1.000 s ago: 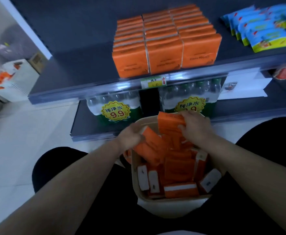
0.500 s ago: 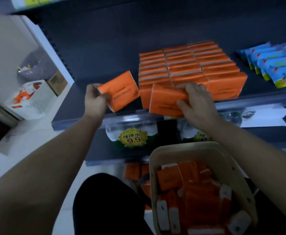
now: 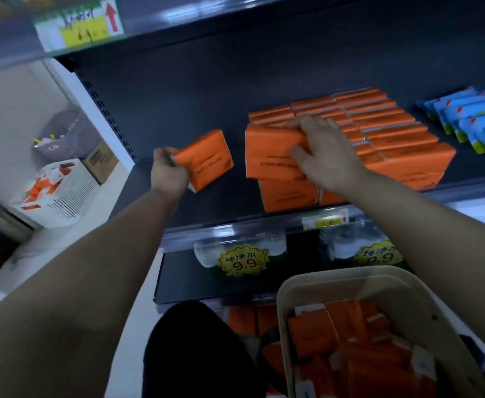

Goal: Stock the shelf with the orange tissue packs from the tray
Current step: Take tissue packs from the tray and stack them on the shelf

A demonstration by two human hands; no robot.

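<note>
Dark shelf [image 3: 178,133]; left hand [image 3: 168,173] grips orange printed pack [image 3: 206,159], right hand [image 3: 324,153] clasps second pack [image 3: 270,150].

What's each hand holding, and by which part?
Left hand grips an orange rectangular tissue pack by its left end. Right hand holds a second orange tissue pack by its right end, fingers over its top edge.

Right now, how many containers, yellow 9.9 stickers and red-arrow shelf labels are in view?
beige tray: 1
white basket: 1
yellow 9.9 stickers: 2
red-arrow shelf labels: 2
Total: 6
</note>
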